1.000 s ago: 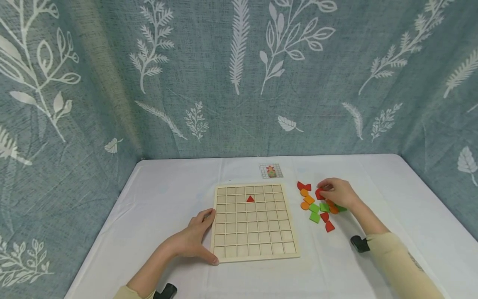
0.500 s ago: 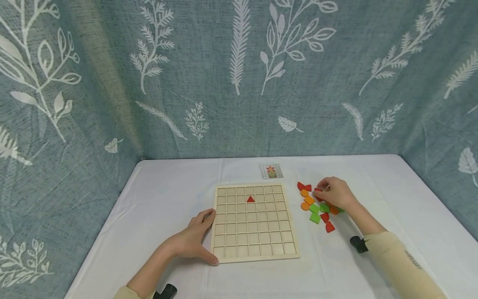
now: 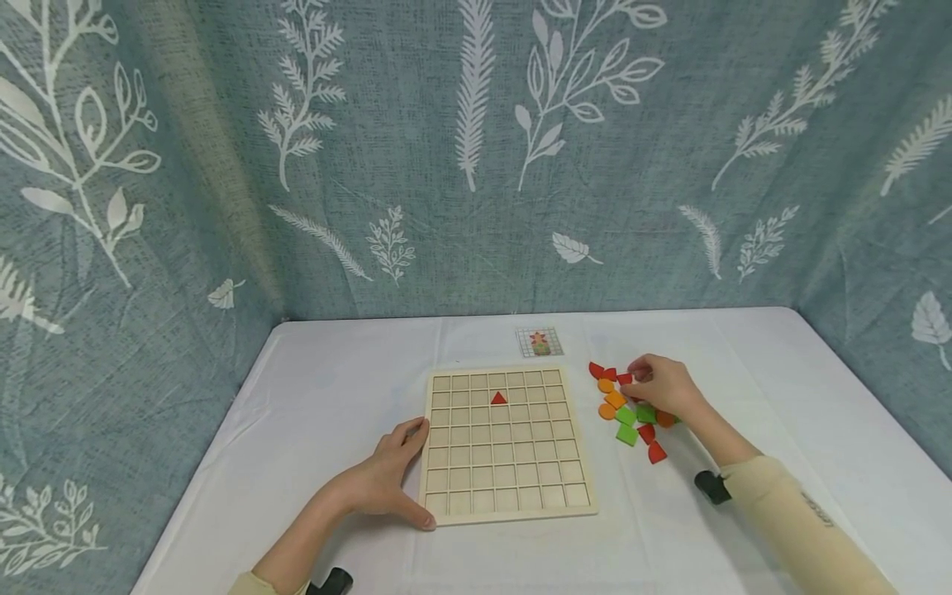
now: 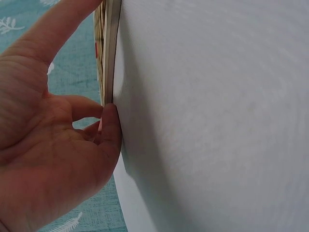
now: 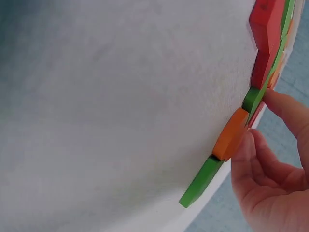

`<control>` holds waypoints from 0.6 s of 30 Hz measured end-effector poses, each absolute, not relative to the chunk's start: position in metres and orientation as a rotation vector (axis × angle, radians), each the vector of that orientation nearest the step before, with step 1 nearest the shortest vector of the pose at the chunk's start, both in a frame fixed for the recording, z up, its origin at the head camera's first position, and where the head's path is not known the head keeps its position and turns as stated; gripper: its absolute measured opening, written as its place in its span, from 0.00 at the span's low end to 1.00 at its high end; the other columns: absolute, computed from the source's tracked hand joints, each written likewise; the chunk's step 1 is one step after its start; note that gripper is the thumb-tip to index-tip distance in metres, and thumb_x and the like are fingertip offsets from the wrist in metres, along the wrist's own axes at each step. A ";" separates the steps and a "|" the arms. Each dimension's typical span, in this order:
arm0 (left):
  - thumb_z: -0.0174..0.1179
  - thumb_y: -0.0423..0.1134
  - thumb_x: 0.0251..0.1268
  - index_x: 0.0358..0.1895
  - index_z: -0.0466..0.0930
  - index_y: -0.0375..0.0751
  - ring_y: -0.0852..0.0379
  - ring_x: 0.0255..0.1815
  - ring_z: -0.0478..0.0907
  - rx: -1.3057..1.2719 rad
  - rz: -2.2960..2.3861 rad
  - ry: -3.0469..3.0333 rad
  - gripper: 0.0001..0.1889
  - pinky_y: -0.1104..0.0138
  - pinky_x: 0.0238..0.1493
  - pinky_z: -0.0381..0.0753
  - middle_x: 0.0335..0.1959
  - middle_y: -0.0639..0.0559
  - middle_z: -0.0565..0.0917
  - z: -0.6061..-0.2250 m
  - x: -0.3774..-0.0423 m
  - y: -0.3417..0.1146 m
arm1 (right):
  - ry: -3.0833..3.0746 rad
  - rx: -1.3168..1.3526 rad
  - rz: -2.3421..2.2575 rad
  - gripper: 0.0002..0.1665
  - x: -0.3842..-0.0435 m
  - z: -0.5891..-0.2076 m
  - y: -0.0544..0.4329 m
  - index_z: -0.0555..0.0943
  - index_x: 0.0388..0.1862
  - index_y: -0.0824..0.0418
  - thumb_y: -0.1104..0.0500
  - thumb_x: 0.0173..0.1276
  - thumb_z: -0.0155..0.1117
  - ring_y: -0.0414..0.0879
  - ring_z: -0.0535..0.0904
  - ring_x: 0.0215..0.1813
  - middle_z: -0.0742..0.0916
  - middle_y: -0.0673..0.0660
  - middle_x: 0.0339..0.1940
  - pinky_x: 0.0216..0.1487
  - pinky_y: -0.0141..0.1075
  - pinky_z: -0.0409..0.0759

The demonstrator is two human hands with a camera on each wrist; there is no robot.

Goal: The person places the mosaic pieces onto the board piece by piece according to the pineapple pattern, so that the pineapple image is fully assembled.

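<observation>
My left hand point(image 3: 379, 478) rests against the left edge of a square wooden grid board point(image 3: 509, 522). Its thumb touches the near left corner and its fingers lie farther up the side. One red triangle point(image 3: 498, 398) sits in a cell in the board's second row. My right hand point(image 3: 668, 387) is over the far side of a pile of small coloured pieces, with thumb and fingertips around a red piece point(image 3: 625, 379). In the right wrist view, a green piece point(image 5: 252, 99) and an orange disc point(image 5: 231, 135) lie right by the fingertips.
A small pattern card point(image 3: 540, 341) lies behind the board. Around the right hand are orange discs, an orange square point(image 3: 616, 399), green squares point(image 3: 627, 434) and red quarter-round pieces point(image 3: 657, 452). A blue-green leaf-print curtain point(image 3: 416, 165) hangs behind the white table point(image 3: 357, 355).
My right hand has shifted slightly left, and the red piece at its fingertips has moved left toward the other red pieces. My left hand and the board have stayed still.
</observation>
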State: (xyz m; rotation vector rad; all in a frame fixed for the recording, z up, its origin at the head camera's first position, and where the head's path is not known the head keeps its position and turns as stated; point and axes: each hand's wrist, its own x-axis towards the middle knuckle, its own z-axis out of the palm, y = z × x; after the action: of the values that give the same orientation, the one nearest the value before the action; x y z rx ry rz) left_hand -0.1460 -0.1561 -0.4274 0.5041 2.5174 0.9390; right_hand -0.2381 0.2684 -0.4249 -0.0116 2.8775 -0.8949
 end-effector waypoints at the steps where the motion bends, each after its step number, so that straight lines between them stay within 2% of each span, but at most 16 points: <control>1: 0.82 0.52 0.30 0.76 0.44 0.29 0.36 0.74 0.47 0.501 0.938 2.520 0.70 0.40 0.67 0.57 0.77 0.37 0.46 -0.428 -0.146 -0.156 | 2.869 0.004 -0.904 0.25 -0.238 -0.425 0.269 0.77 0.52 0.71 0.55 0.64 0.69 0.54 0.76 0.40 0.82 0.64 0.42 0.40 0.40 0.81; 10: 0.82 0.52 0.30 0.76 0.44 0.29 0.37 0.73 0.48 0.505 0.950 2.524 0.70 0.40 0.67 0.57 0.77 0.37 0.46 -0.431 -0.145 -0.156 | 2.881 0.010 -0.945 0.24 -0.241 -0.428 0.275 0.80 0.50 0.69 0.53 0.63 0.70 0.51 0.76 0.38 0.83 0.61 0.39 0.36 0.37 0.79; 18: 0.82 0.52 0.29 0.76 0.45 0.30 0.38 0.73 0.48 0.506 0.957 2.525 0.70 0.41 0.67 0.57 0.77 0.38 0.46 -0.431 -0.144 -0.155 | 2.785 0.008 -1.255 0.28 -0.233 -0.425 0.263 0.79 0.55 0.67 0.49 0.63 0.70 0.54 0.82 0.46 0.86 0.64 0.48 0.41 0.39 0.82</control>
State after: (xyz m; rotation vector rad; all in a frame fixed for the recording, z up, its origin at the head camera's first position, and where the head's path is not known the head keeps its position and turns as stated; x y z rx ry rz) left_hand -0.1439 -0.1549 -0.4313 0.5059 2.5249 0.9569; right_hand -0.2330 0.2633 -0.4249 0.0081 2.7852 -1.2555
